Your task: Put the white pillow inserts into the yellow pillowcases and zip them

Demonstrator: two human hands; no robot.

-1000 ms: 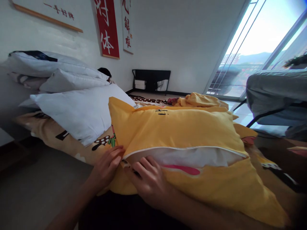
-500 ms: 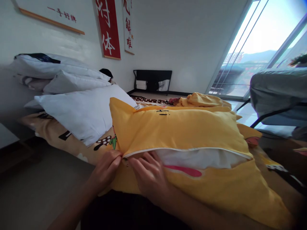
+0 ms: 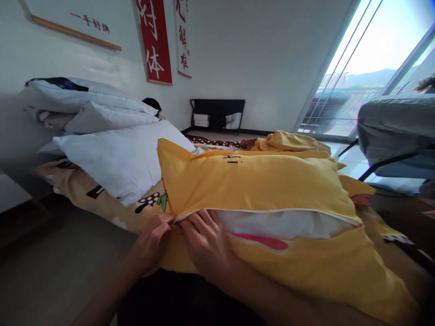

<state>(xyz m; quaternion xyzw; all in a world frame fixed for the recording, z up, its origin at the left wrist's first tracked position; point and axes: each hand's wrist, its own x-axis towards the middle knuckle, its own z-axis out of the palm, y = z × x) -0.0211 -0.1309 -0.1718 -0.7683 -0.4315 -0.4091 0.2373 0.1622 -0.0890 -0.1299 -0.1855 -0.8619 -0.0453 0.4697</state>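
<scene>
I take the yellow pillowcase [image 3: 265, 185] as my landmark; it lies lengthwise over the patterned bedding [image 3: 88, 185], right in front of me. Left of it and slightly beyond is a loose white pillow [image 3: 115, 154], with stacked white pillows [image 3: 112, 118] farther back. At the pillowcase's left end, my left hand [image 3: 152, 240] has its fingertips pinched together on the fabric near the slit's corner. Just right of that, my right hand [image 3: 207, 244] curls its fingers over the slit's edge, gripping fabric; whether a zip pull is under them I cannot tell. I judge the step in hand to be working the slit's edges at this end. The next move calls for a steady left pinch, with the white insert [image 3: 272, 222], showing rightward along the slit, tucked clear. Beyond the pillowcase's right half lies bunched yellow cloth [image 3: 288, 141].
</scene>
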